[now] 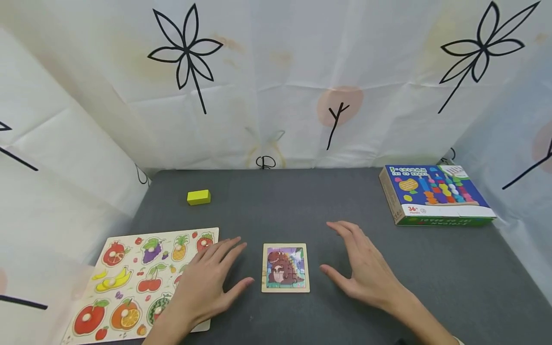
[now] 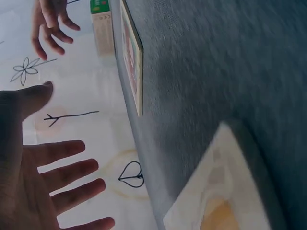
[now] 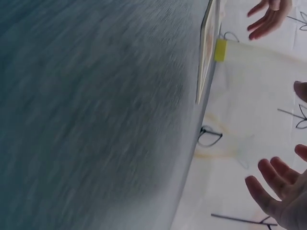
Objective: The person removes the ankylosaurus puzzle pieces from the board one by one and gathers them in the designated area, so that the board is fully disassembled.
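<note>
A small wooden-framed jigsaw puzzle [image 1: 285, 268] with a brown dinosaur picture lies between my two hands in the head view. My left hand [image 1: 209, 278] hovers with spread, nearly straight fingers, overlapping the right part of the fruit peg puzzle board [image 1: 144, 258]. Nothing is in its grasp. On the other side, my right hand [image 1: 364, 270] is held out with relaxed fingers and thumb apart, also holding nothing. The left wrist view shows the dinosaur puzzle [image 2: 132, 57] edge-on, beyond the left hand's [image 2: 57, 182] fingertips. In the right wrist view its thin frame [image 3: 205, 57] stands out.
A yellow block [image 1: 199, 197] sits at the back left of the dark grey table [image 1: 276, 206]. At the back right lies a colourful bead-toy box [image 1: 437, 195]. White curtains [image 1: 276, 96] with plant drawings hang behind and along both sides.
</note>
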The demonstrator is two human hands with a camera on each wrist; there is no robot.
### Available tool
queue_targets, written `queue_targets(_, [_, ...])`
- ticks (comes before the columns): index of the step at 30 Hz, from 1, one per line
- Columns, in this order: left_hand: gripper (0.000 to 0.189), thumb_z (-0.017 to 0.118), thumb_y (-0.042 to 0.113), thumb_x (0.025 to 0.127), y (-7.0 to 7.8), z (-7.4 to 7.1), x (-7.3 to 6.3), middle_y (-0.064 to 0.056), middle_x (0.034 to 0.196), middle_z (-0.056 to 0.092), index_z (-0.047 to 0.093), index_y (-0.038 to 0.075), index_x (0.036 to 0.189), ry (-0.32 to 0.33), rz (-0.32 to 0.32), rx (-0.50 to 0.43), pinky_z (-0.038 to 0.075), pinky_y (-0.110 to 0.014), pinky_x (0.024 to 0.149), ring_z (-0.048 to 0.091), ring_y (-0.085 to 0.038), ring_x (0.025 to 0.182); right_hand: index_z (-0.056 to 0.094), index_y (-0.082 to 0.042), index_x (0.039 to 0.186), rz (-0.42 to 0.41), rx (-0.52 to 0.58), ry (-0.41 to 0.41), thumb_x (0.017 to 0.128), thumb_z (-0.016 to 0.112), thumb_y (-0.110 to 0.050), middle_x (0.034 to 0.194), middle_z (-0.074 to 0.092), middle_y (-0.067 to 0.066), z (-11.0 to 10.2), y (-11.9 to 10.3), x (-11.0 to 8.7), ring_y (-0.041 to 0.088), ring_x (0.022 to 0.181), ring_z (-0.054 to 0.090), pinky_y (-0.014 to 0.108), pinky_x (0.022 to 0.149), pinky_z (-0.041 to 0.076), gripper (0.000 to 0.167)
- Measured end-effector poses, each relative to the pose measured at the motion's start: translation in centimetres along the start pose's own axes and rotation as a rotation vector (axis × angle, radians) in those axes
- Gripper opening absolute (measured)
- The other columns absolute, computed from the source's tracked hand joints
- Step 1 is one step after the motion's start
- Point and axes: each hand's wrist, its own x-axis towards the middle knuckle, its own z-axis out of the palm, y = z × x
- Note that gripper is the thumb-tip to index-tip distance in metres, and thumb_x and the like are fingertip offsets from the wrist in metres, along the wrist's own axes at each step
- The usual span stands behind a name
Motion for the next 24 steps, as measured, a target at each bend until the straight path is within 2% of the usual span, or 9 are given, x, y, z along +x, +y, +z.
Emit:
queue_targets(4, [0.064,0.080,0.054,0.094,1.1,0.5,0.0,0.001,0.151,0.068,0.067,0.021,0.147,-0.072,-0.029,-0.077,0.061,-0.049,0.105,0.067,-0.021,0.136,0.048,-0.014,0.157,0.010,0.087,-0.045,0.087,0.091,-0.034,0.144,0.060,0.004,0.8,-1.0,0.8,0.017,0.117,0.064,0.040,0.086,0.058,0.085])
queue_targets(11, [0.061,0.077,0.051,0.098,2.6,0.9,0.0,0.002,0.152,0.065,0.064,0.022,0.150,-0.255,-0.077,-0.212,0.063,-0.044,0.102,0.066,-0.016,0.134,0.050,-0.011,0.151,0.078,0.349,-0.171,0.097,0.084,-0.023,0.130,0.063,0.006,2.4,-2.2,2.6,0.020,0.111,0.066,0.036,0.092,0.062,0.065])
queue_targets(14, [0.062,0.075,0.051,0.100,3.0,0.9,0.0,0.000,0.154,0.063,0.063,0.021,0.152,-0.307,-0.079,-0.270,0.062,-0.046,0.103,0.064,-0.017,0.136,0.051,-0.010,0.150,0.097,0.455,-0.251,0.099,0.081,-0.019,0.126,0.064,0.010,3.2,-2.6,3.5,0.022,0.109,0.066,0.034,0.092,0.062,0.059])
queue_targets(19, [0.067,0.071,0.053,0.102,3.3,1.0,0.0,-0.003,0.159,0.058,0.058,0.014,0.156,-0.422,-0.079,-0.362,0.058,-0.051,0.110,0.059,-0.021,0.143,0.054,-0.007,0.145,0.096,0.566,-0.362,0.102,0.077,-0.019,0.123,0.067,0.012,4.5,-3.0,5.0,0.024,0.107,0.069,0.034,0.090,0.063,0.050])
queue_targets(24, [0.075,0.067,0.055,0.104,3.5,1.3,0.2,-0.008,0.167,0.049,0.051,0.010,0.162,-0.483,-0.065,-0.409,0.053,-0.057,0.115,0.052,-0.026,0.150,0.059,-0.002,0.137,0.121,0.622,-0.453,0.103,0.075,-0.021,0.113,0.070,0.011,6.2,-3.0,6.3,0.015,0.099,0.072,0.026,0.085,0.064,0.042])
